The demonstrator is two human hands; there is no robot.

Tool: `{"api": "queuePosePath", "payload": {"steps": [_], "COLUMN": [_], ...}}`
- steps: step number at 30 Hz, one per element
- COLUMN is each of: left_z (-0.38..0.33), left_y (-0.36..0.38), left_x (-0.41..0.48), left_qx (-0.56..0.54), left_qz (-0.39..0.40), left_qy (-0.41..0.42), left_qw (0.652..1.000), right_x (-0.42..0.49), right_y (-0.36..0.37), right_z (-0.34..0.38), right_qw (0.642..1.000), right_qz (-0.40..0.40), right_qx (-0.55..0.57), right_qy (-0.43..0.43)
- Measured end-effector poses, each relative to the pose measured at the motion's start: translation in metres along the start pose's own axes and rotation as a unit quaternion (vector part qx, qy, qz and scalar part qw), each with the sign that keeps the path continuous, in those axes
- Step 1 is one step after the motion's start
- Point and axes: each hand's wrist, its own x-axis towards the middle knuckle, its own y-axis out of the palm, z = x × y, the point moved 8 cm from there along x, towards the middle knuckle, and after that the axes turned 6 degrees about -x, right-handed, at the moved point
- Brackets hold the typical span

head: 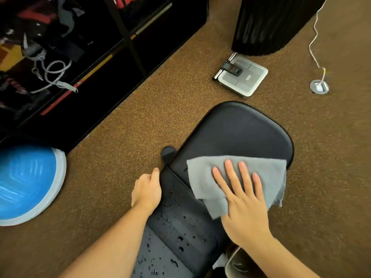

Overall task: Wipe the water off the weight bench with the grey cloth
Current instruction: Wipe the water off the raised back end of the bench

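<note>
The black padded weight bench [236, 133] runs from the bottom centre up to a rounded end. Water drops [176, 233] bead on its nearer section. A grey cloth [202, 175] lies spread across the bench at the seam between the two pads. My right hand [243, 197] presses flat on the cloth with straight, spread fingers. My left hand [147, 190] grips the left edge of the bench, fingers curled over its side and mostly hidden below.
Brown speckled carpet surrounds the bench. A blue balance dome [26, 183] sits at the left, a bathroom scale [242, 76] beyond the bench, a black pleated object [269, 23] behind it. A black rack [80, 57] with gear fills the upper left. A white cord runs to a floor socket [319, 86].
</note>
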Motion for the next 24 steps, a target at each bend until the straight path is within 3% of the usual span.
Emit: {"api": "queuePosePath", "payload": {"steps": [4, 9, 14, 19, 22, 24], "left_z": [0.0, -0.003, -0.002, -0.001, 0.0, 0.001], "left_y": [0.001, 0.0, 0.0, 0.001, 0.001, 0.002], "left_x": [0.0, -0.002, -0.002, 0.0, 0.001, 0.001], "left_qx": [-0.008, -0.018, -0.025, -0.025, -0.02, -0.024], "left_qz": [-0.001, -0.006, -0.003, -0.003, -0.004, -0.004], "left_qy": [-0.002, 0.008, 0.011, 0.008, 0.009, 0.006], "left_qw": [1.0, 1.0, 1.0, 1.0, 1.0, 1.0], "right_x": [-0.003, 0.11, 0.174, 0.079, 0.013, 0.014], "right_y": [-0.013, -0.039, -0.044, -0.023, -0.008, -0.007], "right_z": [-0.023, -0.033, -0.009, -0.002, 0.013, -0.004], "right_qw": [1.0, 0.999, 0.999, 0.998, 0.988, 0.989], "right_qz": [0.011, -0.013, 0.001, 0.002, 0.008, -0.003], "right_qx": [0.013, -0.029, -0.048, -0.037, -0.022, -0.02], "right_qy": [0.004, 0.039, 0.008, -0.057, -0.152, -0.149]}}
